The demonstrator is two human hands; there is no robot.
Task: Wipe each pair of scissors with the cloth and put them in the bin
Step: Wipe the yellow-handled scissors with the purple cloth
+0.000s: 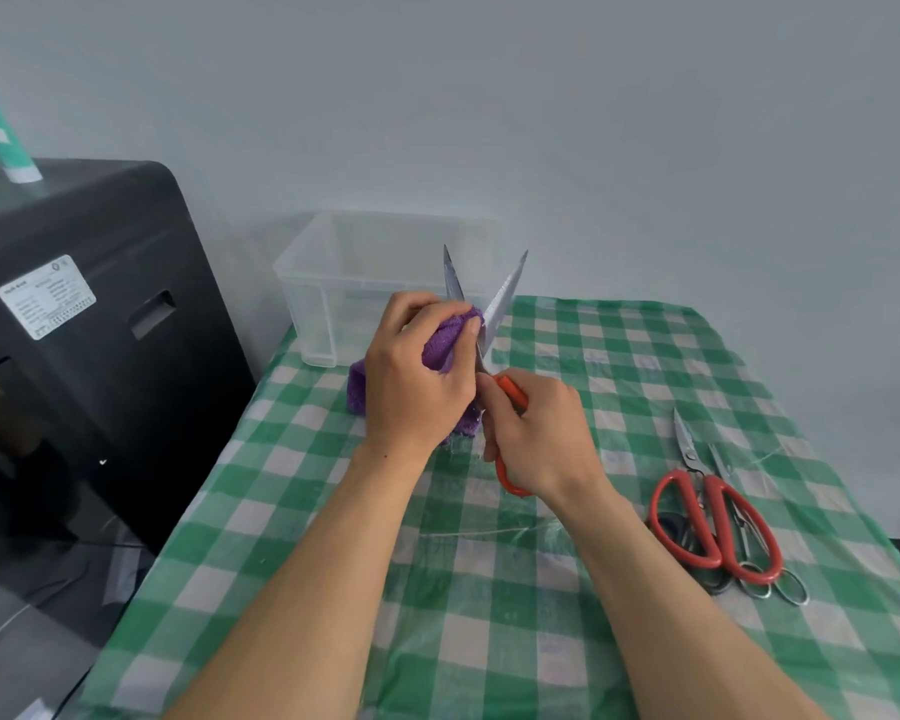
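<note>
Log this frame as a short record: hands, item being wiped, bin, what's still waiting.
left hand: grips purple cloth against the blades
right hand: grips orange-handled scissors, blades open, tips up
clear bin: behind the hands, no scissors seen inside
waiting scissors: pile at right, red-handled pair on top
stage: wiping, not binned

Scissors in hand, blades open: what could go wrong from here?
1. The scissors are spread in a V, and the left hand pinches the cloth against one blade near the pivot. If the right hand squeezes the handles, the thumb could get cut.
2. The other scissors lie overlapped in a pile, so lifting one may drag the rest.
</note>
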